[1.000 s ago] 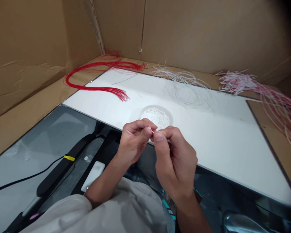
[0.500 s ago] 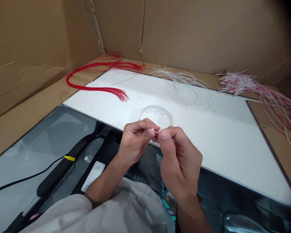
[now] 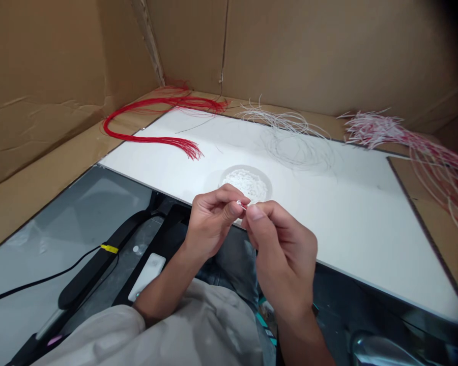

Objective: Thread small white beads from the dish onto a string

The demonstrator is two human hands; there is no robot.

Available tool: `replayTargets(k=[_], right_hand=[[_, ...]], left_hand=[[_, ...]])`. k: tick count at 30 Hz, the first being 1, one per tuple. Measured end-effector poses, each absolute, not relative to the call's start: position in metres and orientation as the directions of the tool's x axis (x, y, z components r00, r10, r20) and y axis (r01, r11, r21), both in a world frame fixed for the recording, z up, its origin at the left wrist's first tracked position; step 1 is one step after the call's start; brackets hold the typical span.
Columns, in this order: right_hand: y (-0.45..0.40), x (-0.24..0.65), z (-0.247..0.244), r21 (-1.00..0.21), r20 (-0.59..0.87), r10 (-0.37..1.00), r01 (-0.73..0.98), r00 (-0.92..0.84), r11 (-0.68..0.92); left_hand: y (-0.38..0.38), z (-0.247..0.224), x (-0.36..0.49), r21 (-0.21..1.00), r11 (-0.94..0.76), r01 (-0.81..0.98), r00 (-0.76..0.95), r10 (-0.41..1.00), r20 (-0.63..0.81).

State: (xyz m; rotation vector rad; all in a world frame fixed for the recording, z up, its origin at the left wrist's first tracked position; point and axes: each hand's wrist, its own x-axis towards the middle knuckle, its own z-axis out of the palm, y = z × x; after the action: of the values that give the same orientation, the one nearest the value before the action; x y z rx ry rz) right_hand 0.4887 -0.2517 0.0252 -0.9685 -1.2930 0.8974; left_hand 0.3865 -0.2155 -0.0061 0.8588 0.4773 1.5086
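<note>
My left hand point(image 3: 209, 221) is closed, thumb and forefinger pinching a tiny white piece point(image 3: 238, 203). Opposite it, my right hand point(image 3: 284, 246) pinches a thin white wire point(image 3: 244, 207) whose end meets that piece. Whether the wire sits inside the piece or only touches it, I cannot tell. Both hands are held over the table's front edge, fingertips close together. Just behind them stands a shallow round dish point(image 3: 267, 184) of small white pieces point(image 3: 246, 182), partly covered by my fingers.
On the white tabletop point(image 3: 351, 218) lie red wires point(image 3: 148, 136) at the left and loose white wires point(image 3: 290, 127) at the back. A red and white wire bundle point(image 3: 416, 137) lies right. Cardboard walls point(image 3: 309, 56) surround the table. A black armrest point(image 3: 95, 274) is at lower left.
My right hand has shifted slightly left and its fingers have curled in a little more. The left hand stays almost in place, still pinching the tiny white piece.
</note>
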Motion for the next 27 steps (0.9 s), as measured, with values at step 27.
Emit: replayTargets(k=[27], right_hand=[[-0.248,0.49,0.02,-0.962,0.264,0.96,-0.048,0.089,0.269]], left_hand=[[-0.213,-0.013,0.384,0.78,-0.205,-0.591,0.028,0.961,0.275]])
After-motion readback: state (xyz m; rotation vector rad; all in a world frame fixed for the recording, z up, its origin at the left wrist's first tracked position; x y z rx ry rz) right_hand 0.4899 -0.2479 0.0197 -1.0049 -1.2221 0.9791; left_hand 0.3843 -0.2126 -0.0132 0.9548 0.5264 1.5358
